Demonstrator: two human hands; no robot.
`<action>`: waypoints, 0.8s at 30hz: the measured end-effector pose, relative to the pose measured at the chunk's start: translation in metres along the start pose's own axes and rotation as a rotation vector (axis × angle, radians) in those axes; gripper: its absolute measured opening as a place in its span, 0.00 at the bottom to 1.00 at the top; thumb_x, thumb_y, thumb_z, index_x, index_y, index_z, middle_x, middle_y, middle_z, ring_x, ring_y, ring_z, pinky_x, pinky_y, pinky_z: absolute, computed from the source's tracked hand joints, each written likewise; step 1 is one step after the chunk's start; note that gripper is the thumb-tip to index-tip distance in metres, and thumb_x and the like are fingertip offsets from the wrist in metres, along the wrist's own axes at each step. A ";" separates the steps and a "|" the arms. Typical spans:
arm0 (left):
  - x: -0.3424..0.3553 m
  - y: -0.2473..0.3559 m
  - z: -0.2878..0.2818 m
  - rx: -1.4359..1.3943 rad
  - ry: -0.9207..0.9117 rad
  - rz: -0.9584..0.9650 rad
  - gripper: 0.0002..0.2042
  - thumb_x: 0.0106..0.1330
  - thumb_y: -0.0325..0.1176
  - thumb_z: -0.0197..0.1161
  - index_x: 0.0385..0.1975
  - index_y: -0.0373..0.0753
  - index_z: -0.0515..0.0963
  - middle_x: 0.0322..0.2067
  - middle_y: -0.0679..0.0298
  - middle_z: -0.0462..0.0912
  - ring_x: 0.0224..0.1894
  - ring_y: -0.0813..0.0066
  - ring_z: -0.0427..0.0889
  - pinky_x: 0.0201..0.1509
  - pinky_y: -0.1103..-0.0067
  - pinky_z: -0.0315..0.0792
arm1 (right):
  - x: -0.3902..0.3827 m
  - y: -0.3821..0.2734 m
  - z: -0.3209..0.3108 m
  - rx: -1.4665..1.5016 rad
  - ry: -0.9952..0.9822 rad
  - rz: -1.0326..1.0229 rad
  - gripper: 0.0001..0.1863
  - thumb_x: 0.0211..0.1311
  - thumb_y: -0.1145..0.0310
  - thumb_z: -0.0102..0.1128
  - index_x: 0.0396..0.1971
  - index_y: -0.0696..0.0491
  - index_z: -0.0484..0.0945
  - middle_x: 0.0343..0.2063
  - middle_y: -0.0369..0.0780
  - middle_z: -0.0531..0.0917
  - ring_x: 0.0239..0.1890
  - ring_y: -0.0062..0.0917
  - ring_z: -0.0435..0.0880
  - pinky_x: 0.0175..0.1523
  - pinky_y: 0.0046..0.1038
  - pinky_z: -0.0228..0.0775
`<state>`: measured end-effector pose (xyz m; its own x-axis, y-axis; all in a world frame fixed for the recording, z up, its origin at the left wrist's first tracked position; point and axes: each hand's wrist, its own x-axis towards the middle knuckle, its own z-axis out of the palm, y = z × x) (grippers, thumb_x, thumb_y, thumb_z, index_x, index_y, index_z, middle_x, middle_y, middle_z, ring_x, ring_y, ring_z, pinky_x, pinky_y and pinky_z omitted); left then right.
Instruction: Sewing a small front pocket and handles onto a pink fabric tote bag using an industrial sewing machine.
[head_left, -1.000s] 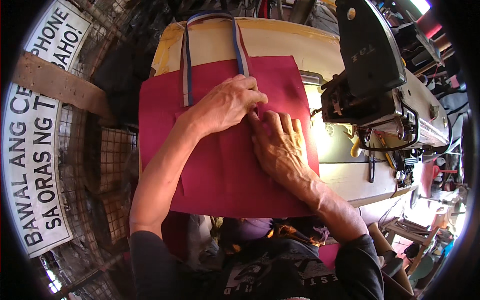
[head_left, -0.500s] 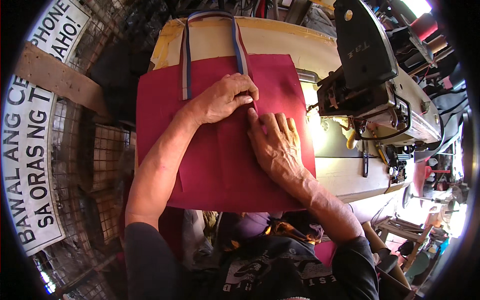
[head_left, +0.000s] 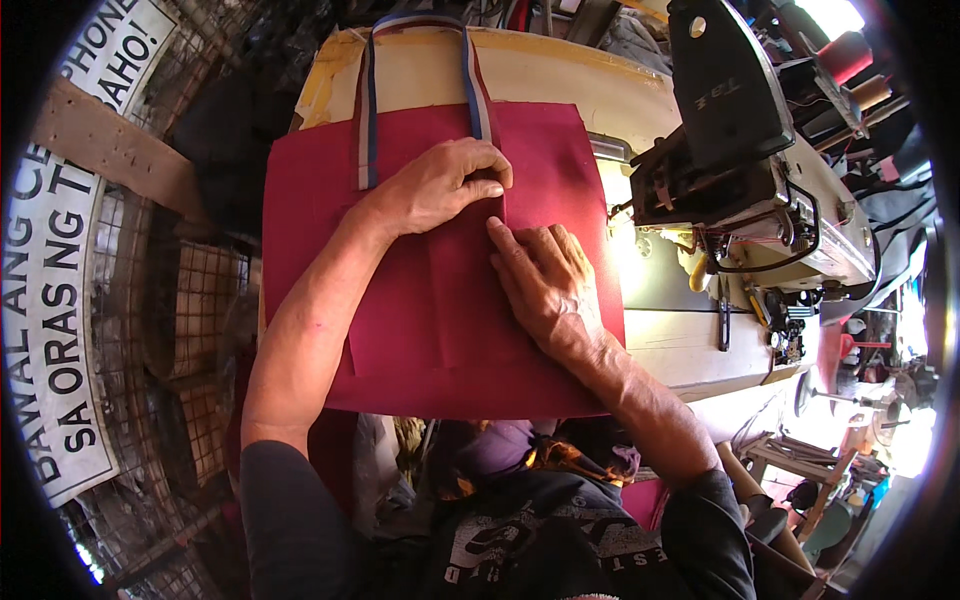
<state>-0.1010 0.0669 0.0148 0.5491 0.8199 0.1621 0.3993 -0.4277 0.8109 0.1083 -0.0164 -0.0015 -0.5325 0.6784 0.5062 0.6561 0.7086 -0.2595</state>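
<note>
A dark red cloth panel (head_left: 400,300) lies flat on a cream sewing table (head_left: 560,85), with a looped striped strap (head_left: 368,110) stitched at its far edge. A narrower red strip lies on top of the panel, running toward me. My left hand (head_left: 440,185) rests curled on the cloth, fingertips pinching the strip's far right corner. My right hand (head_left: 545,280) lies flat just beside it, index finger pressing the strip's edge down. Both hands touch near the centre of the panel.
A black and cream industrial sewing machine (head_left: 745,170) stands at the right of the table. Thread spools (head_left: 850,60) sit behind it. A white sign with black lettering (head_left: 50,300) and wire mesh fill the left. Scissors and small tools (head_left: 775,320) lie at the table's right.
My left hand has slid slightly toward the far right corner of the strip and curled tighter. My right hand has stayed pressed flat on the cloth.
</note>
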 end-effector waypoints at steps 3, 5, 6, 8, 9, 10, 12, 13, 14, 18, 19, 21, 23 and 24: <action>0.002 0.001 0.001 0.065 0.002 0.031 0.06 0.70 0.31 0.63 0.41 0.36 0.79 0.40 0.63 0.81 0.47 0.67 0.79 0.56 0.71 0.73 | 0.000 0.002 -0.003 0.066 0.027 -0.035 0.21 0.63 0.71 0.64 0.56 0.59 0.79 0.33 0.41 0.77 0.37 0.34 0.78 0.44 0.36 0.72; 0.003 0.001 0.003 0.086 -0.003 0.041 0.07 0.70 0.31 0.63 0.41 0.36 0.79 0.40 0.62 0.81 0.47 0.65 0.79 0.57 0.70 0.72 | -0.002 0.002 -0.002 0.076 0.021 -0.020 0.21 0.61 0.73 0.65 0.54 0.60 0.79 0.33 0.41 0.77 0.36 0.34 0.79 0.44 0.36 0.73; 0.003 0.001 0.004 0.160 0.000 0.068 0.06 0.69 0.31 0.63 0.41 0.36 0.79 0.39 0.61 0.81 0.47 0.63 0.78 0.57 0.69 0.72 | -0.002 0.002 -0.001 0.077 0.020 -0.019 0.21 0.61 0.73 0.65 0.54 0.60 0.79 0.33 0.41 0.77 0.36 0.34 0.79 0.44 0.36 0.73; 0.003 0.002 0.008 0.233 0.003 0.093 0.06 0.69 0.31 0.63 0.40 0.36 0.79 0.39 0.60 0.80 0.47 0.60 0.78 0.57 0.68 0.72 | -0.003 0.001 0.004 0.073 0.060 -0.015 0.20 0.61 0.72 0.65 0.53 0.61 0.79 0.32 0.42 0.77 0.36 0.34 0.78 0.44 0.36 0.73; 0.003 0.004 0.011 0.325 0.024 0.130 0.05 0.68 0.30 0.62 0.39 0.36 0.79 0.38 0.59 0.79 0.47 0.59 0.78 0.56 0.68 0.72 | -0.002 0.000 0.004 0.071 0.058 -0.013 0.20 0.61 0.72 0.65 0.53 0.61 0.79 0.32 0.42 0.77 0.36 0.34 0.78 0.44 0.36 0.73; 0.003 0.005 0.014 0.416 0.045 0.166 0.04 0.68 0.29 0.62 0.38 0.37 0.78 0.37 0.58 0.79 0.46 0.58 0.77 0.56 0.67 0.72 | -0.001 0.000 0.004 0.053 0.059 0.009 0.19 0.60 0.72 0.67 0.52 0.61 0.80 0.32 0.41 0.78 0.35 0.34 0.79 0.43 0.35 0.73; 0.002 0.008 0.017 0.496 0.057 0.159 0.04 0.67 0.28 0.62 0.37 0.37 0.78 0.36 0.58 0.78 0.45 0.58 0.78 0.55 0.66 0.72 | 0.001 -0.001 0.003 0.036 0.059 0.033 0.19 0.59 0.73 0.69 0.50 0.60 0.81 0.31 0.41 0.79 0.33 0.34 0.79 0.42 0.35 0.74; 0.002 0.009 0.018 0.580 0.068 0.150 0.03 0.67 0.27 0.61 0.36 0.36 0.78 0.35 0.58 0.78 0.44 0.58 0.78 0.53 0.66 0.73 | 0.001 -0.002 0.002 0.041 0.057 0.048 0.18 0.60 0.73 0.69 0.50 0.60 0.82 0.31 0.41 0.79 0.33 0.35 0.79 0.42 0.35 0.74; 0.003 0.010 0.020 0.578 0.066 0.150 0.03 0.67 0.27 0.61 0.36 0.36 0.78 0.35 0.58 0.78 0.44 0.58 0.78 0.53 0.66 0.73 | 0.001 -0.002 0.003 0.045 0.056 0.063 0.18 0.60 0.72 0.68 0.50 0.60 0.82 0.31 0.42 0.79 0.33 0.35 0.78 0.42 0.36 0.73; 0.005 0.009 0.022 0.586 0.118 0.155 0.03 0.65 0.26 0.62 0.35 0.35 0.77 0.33 0.58 0.77 0.41 0.57 0.79 0.49 0.64 0.74 | -0.002 0.001 0.005 0.042 -0.017 0.123 0.18 0.64 0.66 0.65 0.51 0.58 0.81 0.33 0.42 0.78 0.38 0.36 0.76 0.46 0.38 0.70; 0.005 0.008 0.023 0.524 0.136 0.151 0.04 0.64 0.26 0.63 0.35 0.34 0.77 0.32 0.58 0.77 0.39 0.57 0.79 0.47 0.64 0.74 | -0.002 0.000 0.004 0.055 -0.033 0.143 0.18 0.64 0.66 0.64 0.51 0.58 0.82 0.34 0.43 0.78 0.38 0.37 0.76 0.46 0.38 0.69; 0.007 0.008 0.025 0.447 0.186 0.128 0.05 0.63 0.25 0.65 0.35 0.34 0.77 0.30 0.58 0.77 0.37 0.57 0.79 0.45 0.64 0.74 | -0.002 0.001 0.001 0.070 -0.047 0.165 0.17 0.65 0.66 0.63 0.50 0.57 0.82 0.34 0.43 0.77 0.38 0.37 0.75 0.46 0.38 0.69; 0.007 0.010 0.026 0.372 0.235 0.105 0.06 0.61 0.24 0.66 0.34 0.33 0.76 0.29 0.58 0.77 0.35 0.58 0.79 0.43 0.64 0.74 | -0.002 0.007 -0.005 0.127 -0.075 0.104 0.15 0.64 0.69 0.62 0.50 0.57 0.83 0.35 0.43 0.77 0.39 0.38 0.74 0.46 0.38 0.69; 0.005 0.012 0.026 0.345 0.252 0.044 0.07 0.60 0.24 0.68 0.34 0.33 0.76 0.28 0.58 0.77 0.33 0.58 0.79 0.41 0.65 0.74 | 0.001 0.013 -0.010 0.173 -0.131 0.078 0.16 0.64 0.71 0.62 0.51 0.56 0.83 0.36 0.43 0.76 0.39 0.38 0.74 0.47 0.39 0.70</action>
<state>-0.0745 0.0560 0.0106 0.3912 0.8472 0.3594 0.6256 -0.5312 0.5713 0.1221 -0.0085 0.0042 -0.5561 0.7437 0.3710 0.6025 0.6682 -0.4365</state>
